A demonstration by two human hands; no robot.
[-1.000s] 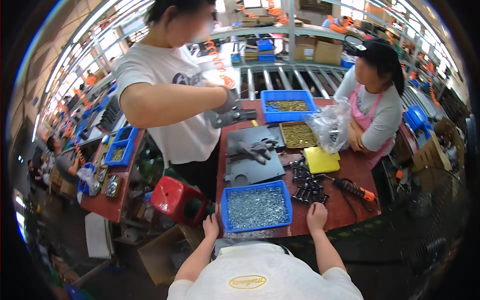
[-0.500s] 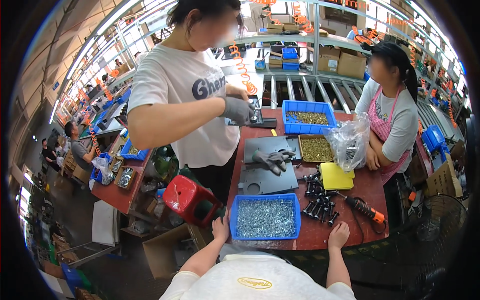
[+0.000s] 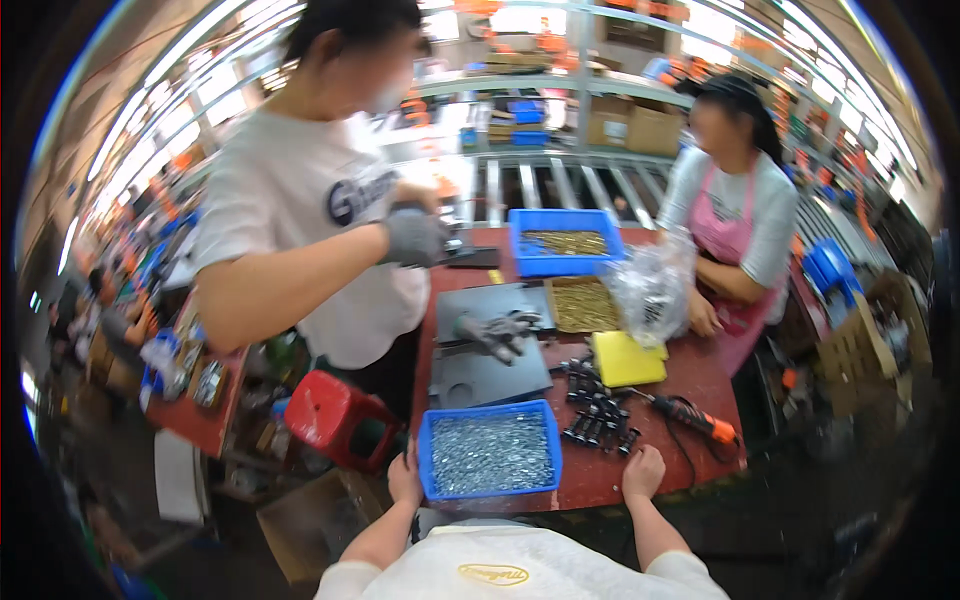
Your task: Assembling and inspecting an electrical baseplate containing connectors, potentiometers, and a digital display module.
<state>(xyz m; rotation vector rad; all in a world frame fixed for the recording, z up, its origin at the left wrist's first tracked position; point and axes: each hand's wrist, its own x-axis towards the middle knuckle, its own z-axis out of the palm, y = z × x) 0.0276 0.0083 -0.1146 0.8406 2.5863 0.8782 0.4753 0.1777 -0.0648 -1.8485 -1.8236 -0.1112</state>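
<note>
My left hand [image 3: 405, 479] rests at the table's near left edge, beside the left wall of a blue plastic bin [image 3: 558, 478] full of small silvery metal parts. It holds nothing I can see, and its fingers are partly hidden against the edge. My right hand [image 3: 643, 471] lies on the near edge further right, fingers loosely bent with nothing in them. Nearest to it are several black bolt-like parts [image 3: 597, 422] in a loose heap and an orange-and-black electric screwdriver [image 3: 705, 418] with its cord.
Grey metal plates [image 3: 470, 385] carry a pair of grey gloves [image 3: 497, 334]. Behind are a yellow pad [image 3: 628, 360], a shallow box of brass-coloured screws [image 3: 583, 303], another blue bin [image 3: 565, 265] and a clear bag [image 3: 650, 285]. Two co-workers stand around the table; a red stool [image 3: 325, 412] stands left.
The whole view has swung, so the table and people appear further left, and the picture is blurred. My hands stay at the near edge. The co-worker at left still works with gloved hands.
</note>
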